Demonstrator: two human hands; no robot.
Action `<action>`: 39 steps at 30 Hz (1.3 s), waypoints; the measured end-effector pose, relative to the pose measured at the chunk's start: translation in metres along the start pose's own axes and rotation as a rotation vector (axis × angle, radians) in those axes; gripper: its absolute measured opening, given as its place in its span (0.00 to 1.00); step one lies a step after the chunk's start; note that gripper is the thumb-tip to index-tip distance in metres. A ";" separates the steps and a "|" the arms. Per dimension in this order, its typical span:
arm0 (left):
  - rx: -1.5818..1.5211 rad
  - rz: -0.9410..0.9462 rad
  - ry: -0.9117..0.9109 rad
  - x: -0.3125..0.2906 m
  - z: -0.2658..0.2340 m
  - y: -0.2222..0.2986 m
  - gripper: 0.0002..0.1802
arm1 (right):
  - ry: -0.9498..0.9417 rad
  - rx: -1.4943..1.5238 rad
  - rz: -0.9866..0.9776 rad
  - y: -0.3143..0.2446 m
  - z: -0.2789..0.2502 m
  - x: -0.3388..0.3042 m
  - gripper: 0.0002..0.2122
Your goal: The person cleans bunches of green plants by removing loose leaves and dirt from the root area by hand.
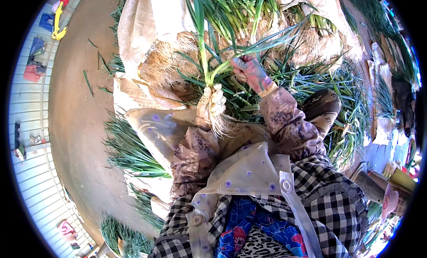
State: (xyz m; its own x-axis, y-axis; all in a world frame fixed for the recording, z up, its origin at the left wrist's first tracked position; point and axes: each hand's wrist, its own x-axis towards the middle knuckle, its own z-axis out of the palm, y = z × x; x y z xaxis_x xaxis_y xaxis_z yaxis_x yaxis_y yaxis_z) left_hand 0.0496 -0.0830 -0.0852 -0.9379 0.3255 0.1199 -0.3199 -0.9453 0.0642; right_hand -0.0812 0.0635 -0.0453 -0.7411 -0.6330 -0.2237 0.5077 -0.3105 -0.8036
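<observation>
My left hand [211,101], in a pale glove, is wrapped round the white base of a few green garlic stalks [204,58]. Their stringy roots [219,125] hang out below the fist. Just to the right, my right hand [251,74], in a patterned glove, is closed on a leaf that bends away from the same stalks. The leaf tips stick out past it to the upper right. Behind both hands lies a big heap of green garlic [240,18], with matted brown roots facing me and pale sacking [138,31] around it.
Loose green leaves [351,102] are strewn to the right, around my boot [322,109]. More green garlic [129,144] lies at my left on the brown floor [75,124]. A clear plastic apron [240,169] covers my lap. A yellow tool-like object [58,22] is by the pale wall.
</observation>
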 end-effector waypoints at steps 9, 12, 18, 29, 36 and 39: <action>0.047 0.053 0.260 0.011 -0.013 -0.002 0.21 | 0.244 0.050 -0.131 0.009 -0.022 -0.069 0.07; -0.091 0.118 0.011 0.020 -0.014 -0.006 0.24 | 0.432 0.297 -0.177 0.004 -0.028 -0.075 0.07; -0.209 -0.029 -0.053 0.011 -0.026 0.029 0.25 | 0.604 0.052 -0.263 -0.008 -0.120 -0.083 0.08; -0.187 -0.152 0.092 0.001 -0.025 0.002 0.16 | -0.275 -0.069 -0.060 -0.019 0.020 -0.015 0.18; 0.503 0.062 0.489 -0.001 0.011 -0.025 0.25 | 0.001 -0.814 -0.485 0.018 0.010 0.044 0.10; 0.164 -0.026 0.268 -0.010 -0.022 -0.013 0.23 | 0.084 -0.658 -0.241 0.029 0.022 0.033 0.10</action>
State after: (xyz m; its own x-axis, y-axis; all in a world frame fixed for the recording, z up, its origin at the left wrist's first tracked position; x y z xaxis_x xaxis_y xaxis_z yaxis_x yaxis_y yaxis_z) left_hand 0.0601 -0.0741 -0.1089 -0.9385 0.3116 -0.1484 -0.3389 -0.9135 0.2251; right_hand -0.0815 0.0180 -0.0634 -0.8443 -0.5356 -0.0175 -0.0264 0.0742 -0.9969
